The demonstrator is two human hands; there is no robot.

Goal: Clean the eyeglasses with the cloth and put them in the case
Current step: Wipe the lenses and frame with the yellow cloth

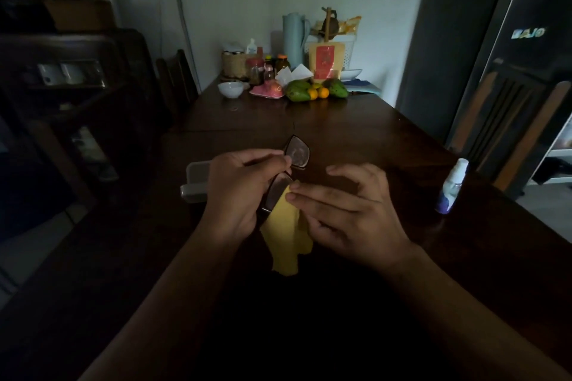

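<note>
Dark-framed eyeglasses [297,152] are held above the dark wooden table [356,132], turned so one lens points away and the other toward me. My left hand [238,194] grips them at the bridge. My right hand [346,210] pinches a yellow cloth [288,235] against the nearer lens, and the rest of the cloth hangs down below. A grey open case [195,182] lies on the table behind my left hand, partly hidden by it.
A small white and purple spray bottle [450,187] stands near the table's right edge. At the far end are a white bowl [230,89], fruit [309,91], jars and a jug. A chair [178,77] stands at the left, a fridge [510,55] at the right.
</note>
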